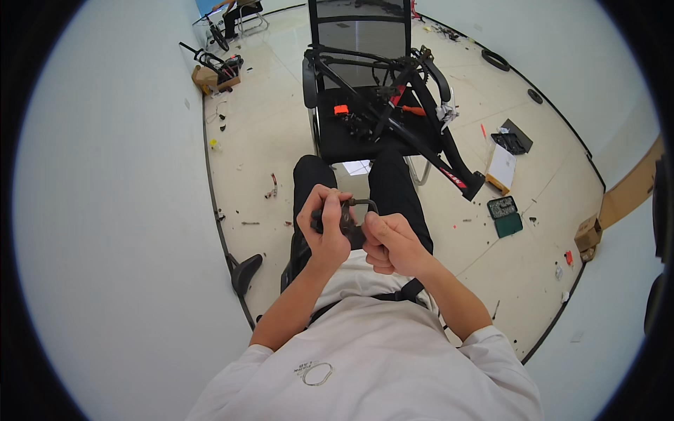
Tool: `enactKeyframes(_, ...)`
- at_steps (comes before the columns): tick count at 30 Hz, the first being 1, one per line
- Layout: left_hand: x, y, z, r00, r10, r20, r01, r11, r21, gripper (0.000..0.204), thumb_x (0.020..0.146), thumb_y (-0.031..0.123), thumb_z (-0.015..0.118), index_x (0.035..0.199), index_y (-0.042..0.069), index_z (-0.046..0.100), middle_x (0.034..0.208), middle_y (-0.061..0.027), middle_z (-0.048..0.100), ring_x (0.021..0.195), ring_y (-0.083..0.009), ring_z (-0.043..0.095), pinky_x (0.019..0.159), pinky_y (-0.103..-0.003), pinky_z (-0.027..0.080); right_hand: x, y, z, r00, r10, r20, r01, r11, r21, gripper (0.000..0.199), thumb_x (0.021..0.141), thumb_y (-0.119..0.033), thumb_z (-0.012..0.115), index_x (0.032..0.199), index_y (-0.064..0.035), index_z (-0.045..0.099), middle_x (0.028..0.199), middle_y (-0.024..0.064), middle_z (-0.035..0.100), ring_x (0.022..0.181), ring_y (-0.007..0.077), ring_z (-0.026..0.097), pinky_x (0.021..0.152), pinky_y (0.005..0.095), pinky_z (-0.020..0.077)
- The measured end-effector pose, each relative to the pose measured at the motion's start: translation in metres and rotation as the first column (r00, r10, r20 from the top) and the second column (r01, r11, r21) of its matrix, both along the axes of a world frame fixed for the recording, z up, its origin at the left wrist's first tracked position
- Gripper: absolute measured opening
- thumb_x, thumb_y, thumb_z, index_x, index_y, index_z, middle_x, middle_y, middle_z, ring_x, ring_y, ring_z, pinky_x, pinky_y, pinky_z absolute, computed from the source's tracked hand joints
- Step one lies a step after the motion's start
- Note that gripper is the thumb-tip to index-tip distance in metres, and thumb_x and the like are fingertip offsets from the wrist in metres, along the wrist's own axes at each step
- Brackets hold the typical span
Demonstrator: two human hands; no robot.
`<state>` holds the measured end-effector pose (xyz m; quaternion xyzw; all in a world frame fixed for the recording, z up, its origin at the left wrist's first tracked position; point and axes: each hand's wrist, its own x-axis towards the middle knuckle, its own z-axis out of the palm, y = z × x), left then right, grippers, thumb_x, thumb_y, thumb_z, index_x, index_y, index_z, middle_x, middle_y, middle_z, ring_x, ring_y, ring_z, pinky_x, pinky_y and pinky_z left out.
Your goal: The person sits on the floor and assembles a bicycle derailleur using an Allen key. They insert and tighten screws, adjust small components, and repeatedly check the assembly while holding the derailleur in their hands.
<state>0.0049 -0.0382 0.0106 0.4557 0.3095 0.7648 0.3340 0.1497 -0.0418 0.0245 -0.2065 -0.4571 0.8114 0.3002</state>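
Observation:
Above my lap, my left hand [324, 228] is closed around a small dark mechanical part [346, 223], mostly covered by my fingers, so its kind is hard to make out. My right hand [397, 242] grips the long end of an L-shaped hex key [365, 202], whose short end meets the top of that part. Ahead of my knees a black bicycle frame [425, 149] lies slanted across a black office chair [309, 81]. An orange-red item [341, 110] and an orange-handled tool [414, 110] also lie on the seat.
On the floor to the right lie an open green case [508, 224], a white sheet [500, 168] and a cardboard box [587, 231]. A bicycle saddle [246, 274] rests by the left wall. Farther back are a box of parts [226, 83] and another person [242, 14], seated.

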Motion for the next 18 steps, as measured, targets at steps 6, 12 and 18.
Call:
enactKeyframes(6,-0.005,0.004,-0.003,0.944,0.210,-0.256,-0.198,0.978,0.069,0.030,0.097,0.018,0.048,0.076,-0.003,0.052,0.072,-0.0065,0.058,0.057,-0.0074,0.053,0.049,-0.023,0.041,-0.011,-0.009,-0.002,0.980,-0.184,0.075,0.173,0.975,0.139,0.048,0.104,-0.038,0.044,0.066,-0.0092,0.040,0.054,-0.0062,0.035,0.044,0.0034,0.029,0.039,0.0227,0.0222)
enactKeyframes(12,-0.014,0.004,0.009,0.947,-0.245,0.208,0.282,0.945,-0.167,0.032,0.096,0.020,0.049,0.075,-0.003,0.056,0.061,-0.0070,0.056,0.046,-0.0118,0.052,0.042,-0.025,0.040,-0.007,0.006,0.005,0.899,-0.388,0.205,0.164,0.729,0.665,0.040,0.103,-0.024,0.047,0.072,0.0003,0.052,0.053,0.0068,0.043,0.043,0.0146,0.042,0.042,0.0304,0.0332)
enactKeyframes(18,-0.017,0.015,0.008,0.794,-0.544,0.273,0.607,0.674,-0.422,0.032,0.094,0.022,0.047,0.075,-0.002,0.057,0.051,-0.0114,0.050,0.039,-0.0185,0.045,0.041,-0.031,0.040,0.038,0.042,0.009,0.759,-0.558,0.336,-0.304,0.152,0.940,0.031,0.093,-0.020,0.061,0.071,-0.0021,0.052,0.050,0.0128,0.049,0.045,0.0334,0.050,0.043,0.0404,0.0373)
